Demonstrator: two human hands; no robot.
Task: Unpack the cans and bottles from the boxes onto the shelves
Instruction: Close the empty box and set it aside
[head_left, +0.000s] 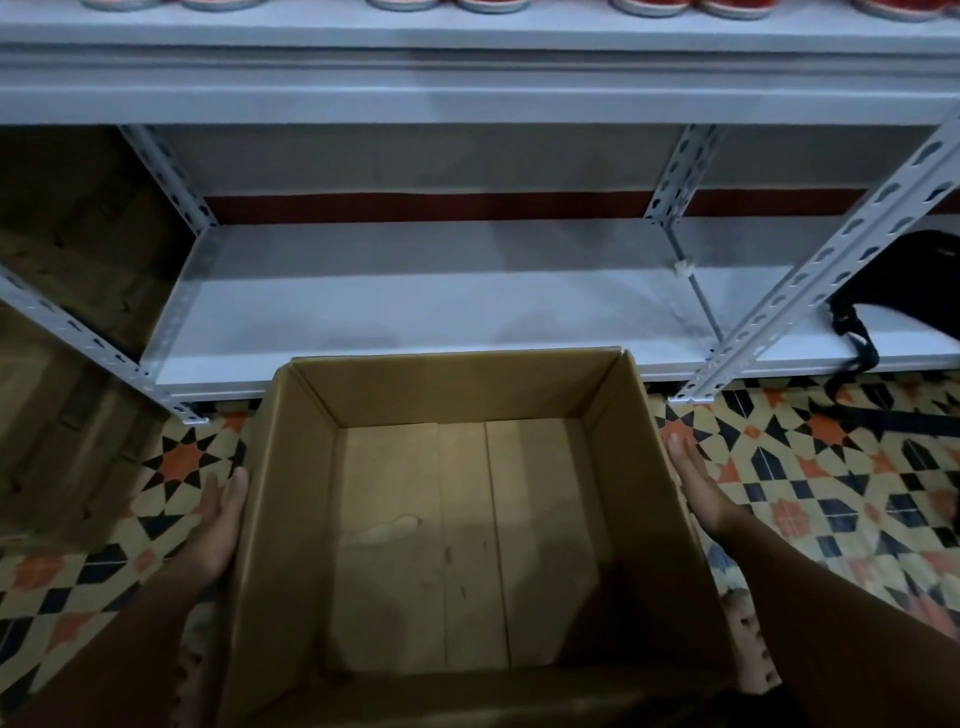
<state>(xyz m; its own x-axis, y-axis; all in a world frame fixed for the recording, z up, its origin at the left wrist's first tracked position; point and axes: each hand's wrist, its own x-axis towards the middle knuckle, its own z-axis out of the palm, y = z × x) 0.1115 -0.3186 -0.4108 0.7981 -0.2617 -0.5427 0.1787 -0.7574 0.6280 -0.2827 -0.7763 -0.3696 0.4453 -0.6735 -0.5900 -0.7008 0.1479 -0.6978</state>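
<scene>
In the head view, the left hand (221, 519) and the right hand (693, 480) are pressing flat, with straight fingers, against opposite outer walls of the open brown cardboard box (649, 467) on the patterned tiled floor (831, 467), probably to lift or shift it, since it is showing only its bare bottom. The cans are sitting as red-and-silver bases (675, 6) on the upper white metal shelf (467, 98), the lower white shelf board (415, 317) is lying just behind the box, and no label or writing is showing legibly anywhere.

Shop stockroom: metal shelving (467, 322), stocked cans (654, 6).
</scene>
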